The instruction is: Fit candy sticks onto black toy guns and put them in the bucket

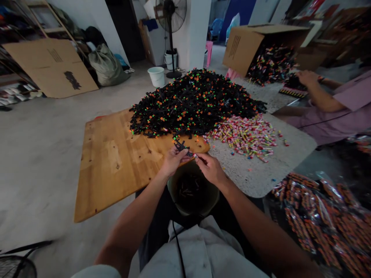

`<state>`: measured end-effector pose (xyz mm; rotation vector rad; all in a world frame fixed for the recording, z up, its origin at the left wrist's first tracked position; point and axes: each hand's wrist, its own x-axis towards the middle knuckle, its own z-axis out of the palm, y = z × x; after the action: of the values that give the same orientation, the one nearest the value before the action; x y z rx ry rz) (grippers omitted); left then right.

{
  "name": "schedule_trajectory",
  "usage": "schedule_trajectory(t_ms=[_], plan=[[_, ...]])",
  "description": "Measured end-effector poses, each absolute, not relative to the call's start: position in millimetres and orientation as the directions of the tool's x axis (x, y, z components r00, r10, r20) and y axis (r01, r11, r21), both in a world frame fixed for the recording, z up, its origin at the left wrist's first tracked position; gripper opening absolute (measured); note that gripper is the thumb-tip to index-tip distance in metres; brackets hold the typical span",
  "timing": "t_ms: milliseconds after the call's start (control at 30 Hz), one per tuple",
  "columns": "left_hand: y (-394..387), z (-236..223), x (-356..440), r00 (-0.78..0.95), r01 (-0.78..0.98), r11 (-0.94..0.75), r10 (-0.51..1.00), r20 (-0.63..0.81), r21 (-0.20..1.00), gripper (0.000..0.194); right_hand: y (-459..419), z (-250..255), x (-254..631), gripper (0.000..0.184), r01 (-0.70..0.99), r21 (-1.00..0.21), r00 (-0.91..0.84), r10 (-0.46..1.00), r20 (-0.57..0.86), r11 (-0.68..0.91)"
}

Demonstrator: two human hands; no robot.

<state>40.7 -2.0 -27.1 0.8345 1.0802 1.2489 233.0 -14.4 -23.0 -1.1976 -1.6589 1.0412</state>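
Observation:
My left hand point(173, 159) is closed around a small bunch of black plastic pieces point(182, 146), some with green and orange ends, over the front edge of the wooden board. Close beside it, my right hand point(209, 166) pinches a tiny pink and white piece point(195, 155) against the end of one black piece. Behind both hands rises a big heap of black pieces point(191, 104) with orange and green tips. To its right lies a pile of small pink and yellow wrapped pieces point(246, 137). Below my hands stands a bucket point(210, 202) with dark pieces inside.
The wooden board point(113, 154) and a grey speckled tabletop point(240, 177) bear the piles. On the right, a person point(327, 92) works near a tipped cardboard box point(242, 50). Plastic bags of orange and black items point(321, 216) lie lower right. A white bucket point(156, 76) and fan point(171, 38) stand behind.

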Motion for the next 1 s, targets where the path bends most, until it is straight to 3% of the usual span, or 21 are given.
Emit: schedule_trajectory(t_ms=[167,367,467,600,700,800,900,1000], plan=[[-10.0,-28.6,55.5,-0.119,-0.321,0.065,0.987,-0.108,0.945,0.048,-14.2,-20.6,237.4,0.043,0.361,-0.91,-0.301,0.949,0.094,0.205],[-19.7,-32.2,69.4,-0.242,-0.226,-0.067,0.97,0.011,0.972,0.039,-11.7,-19.0,245.4,0.045,0.361,-0.929,-0.425,0.901,-0.093,0.075],[-22.9,-37.6,79.0,-0.283,-0.281,-0.076,0.959,-0.007,0.957,0.037,-15.6,-22.5,245.7,0.047,0.273,-0.962,-0.437,0.889,-0.136,-0.013],[-30.1,-47.0,94.3,-0.299,-0.311,-0.027,0.952,-0.07,0.95,0.035,-25.6,-30.5,244.7,0.043,0.334,-0.939,-0.471,0.878,-0.09,0.083],[-35.7,-52.2,99.4,-0.244,-0.359,0.035,0.961,-0.13,0.933,0.039,-30.5,-38.6,247.4,0.042,0.259,-0.966,-0.502,0.853,-0.144,-0.011],[-36.8,-54.4,95.1,-0.094,-0.431,0.105,0.983,-0.161,0.896,0.046,-30.1,-43.9,254.1,0.044,0.038,-0.981,-0.507,0.842,-0.183,-0.191],[-35.1,-53.9,87.3,0.104,-0.459,0.188,0.982,-0.158,0.868,0.052,-27.4,-41.5,261.6,0.042,-0.148,-0.922,-0.544,0.809,-0.225,-0.356],[-35.6,-52.6,84.8,0.219,-0.445,0.235,0.964,-0.149,0.864,0.053,-26.7,-33.7,265.6,0.041,-0.221,-0.854,-0.61,0.75,-0.255,-0.471]])
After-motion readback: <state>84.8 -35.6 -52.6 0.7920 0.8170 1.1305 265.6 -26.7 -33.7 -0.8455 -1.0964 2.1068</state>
